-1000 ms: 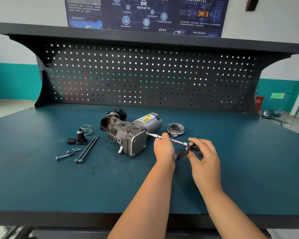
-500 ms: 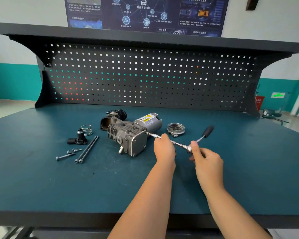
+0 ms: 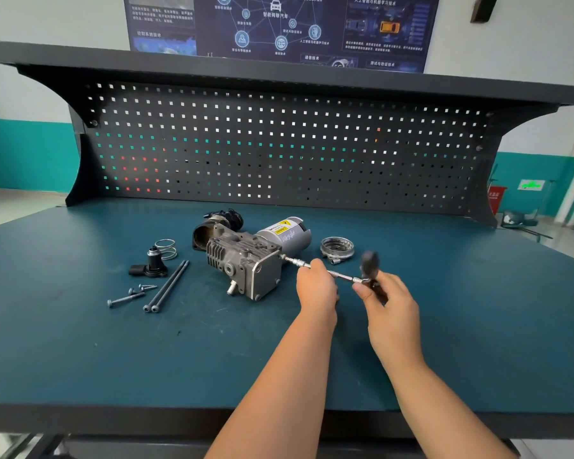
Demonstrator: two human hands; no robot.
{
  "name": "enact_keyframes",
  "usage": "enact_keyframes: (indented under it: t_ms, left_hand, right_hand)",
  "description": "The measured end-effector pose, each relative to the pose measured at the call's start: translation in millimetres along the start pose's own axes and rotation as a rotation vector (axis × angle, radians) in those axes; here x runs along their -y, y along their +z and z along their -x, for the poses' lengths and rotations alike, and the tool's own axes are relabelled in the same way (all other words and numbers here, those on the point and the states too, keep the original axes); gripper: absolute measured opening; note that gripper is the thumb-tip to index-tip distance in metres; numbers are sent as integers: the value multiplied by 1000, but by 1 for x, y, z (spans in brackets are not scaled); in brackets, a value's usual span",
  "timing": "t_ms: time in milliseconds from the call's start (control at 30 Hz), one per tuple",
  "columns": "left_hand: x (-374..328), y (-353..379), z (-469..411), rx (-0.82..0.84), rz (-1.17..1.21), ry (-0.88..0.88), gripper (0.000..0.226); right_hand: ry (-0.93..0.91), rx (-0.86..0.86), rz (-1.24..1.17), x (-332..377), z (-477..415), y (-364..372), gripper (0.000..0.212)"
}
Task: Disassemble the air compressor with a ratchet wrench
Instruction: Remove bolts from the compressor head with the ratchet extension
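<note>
Ratchet wrench [image 3: 332,272] handle, earlier angled far-right, now stands blurred near upright above the right hand [image 3: 383,298] gripping it. Left hand [image 3: 315,286] stays closed round the extension beside the air compressor [image 3: 249,256].

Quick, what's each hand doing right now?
Left hand: closed around the extension bar.
Right hand: closed on the ratchet wrench.

I can read "人工智能与机器学习技术" on the poster [image 3: 279,24]. The compressor [image 3: 246,256] carries a yellow warning label [image 3: 280,226]; I can't make out its print.
</note>
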State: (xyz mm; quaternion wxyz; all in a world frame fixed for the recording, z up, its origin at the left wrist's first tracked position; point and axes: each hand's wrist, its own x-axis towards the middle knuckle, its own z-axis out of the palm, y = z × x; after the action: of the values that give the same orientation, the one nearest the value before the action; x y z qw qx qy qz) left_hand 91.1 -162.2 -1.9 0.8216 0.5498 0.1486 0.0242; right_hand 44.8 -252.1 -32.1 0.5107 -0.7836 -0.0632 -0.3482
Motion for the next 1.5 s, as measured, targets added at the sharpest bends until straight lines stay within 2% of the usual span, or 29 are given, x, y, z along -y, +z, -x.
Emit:
enact_keyframes:
  t_ms: [100,133,333,500,600,700,867,1000,1100,1267,1433,1500]
  left_hand:
    - [3,0,-3,-17,-16,20,26]
    - [4,1,-4,-24,-23,27,26]
    - [5,1,-5,-50,-47,52,24]
    - [5,1,-4,-52,-22,49,24]
    - [4,1,-4,-57,20,43,26]
    - [4,0,-5,-90,64,39,27]
    - [-1,-9,-9,-279,255,54,35]
    - [-4,-20,-13,-179,600,-56,20]
    - [-5,-23,-12,-110,731,-86,20]
    - [-7,-25,-9,-92,793,-109,20]
    - [-8,-21,-5,-28,795,-125,25]
    - [-6,-18,-3,-30,729,-109,25]
  right_hand:
    - [70,-10,-18,-3,-2,4,2]
    - [85,-6,-18,-3,-2,5,3]
    - [124,16,-11,-2,-3,9,24]
    - [239,10,-4,-1,-9,11,40]
    - [184,34,-42,-2,-7,9,31]
    - [70,59,-47,-1,-4,9,7]
    - [41,27,-42,0,-1,9,17]
    - [129,-6,-83,-1,-2,9,9]
    - [159,-25,-96,-3,-3,7,10]
    - [152,-6,-70,-2,-1,8,10]
    - [266,-121,-104,-5,-5,5,18]
    - [315,-176,-128,-7,-6,2,24]
